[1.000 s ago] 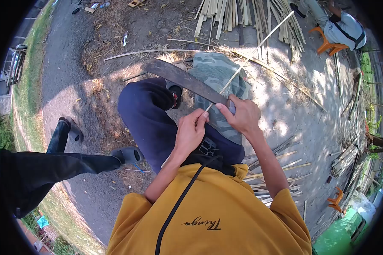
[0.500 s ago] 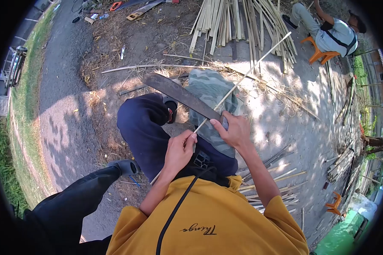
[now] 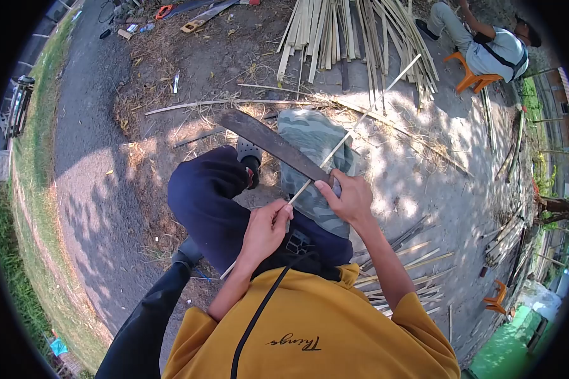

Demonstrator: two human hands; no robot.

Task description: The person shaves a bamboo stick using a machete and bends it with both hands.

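My right hand [image 3: 349, 199] is closed around the handle end of a machete [image 3: 272, 142], whose dark broad blade points to the upper left. A long thin bamboo strip [image 3: 374, 106] runs diagonally under the blade, close to the handle. Lower down on that strip, my left hand [image 3: 266, 231] pinches it with thumb and fingers, and its tail end comes out below my left wrist. A camouflage cloth [image 3: 310, 129] lies over my leg beneath the blade and strip.
Many split bamboo strips [image 3: 325, 38] are piled ahead, and more strips [image 3: 423, 265] lie at my right. Saws [image 3: 202, 19] rest at the upper left. A person [image 3: 502, 54] sits on an orange stool [image 3: 469, 74]. Another person's dark-clothed leg [image 3: 148, 309] is close on my left.
The machete has shifted slightly right and down, and its contact with the strip lies a little nearer my left hand. The person's leg at left has moved right, closer to my knee.
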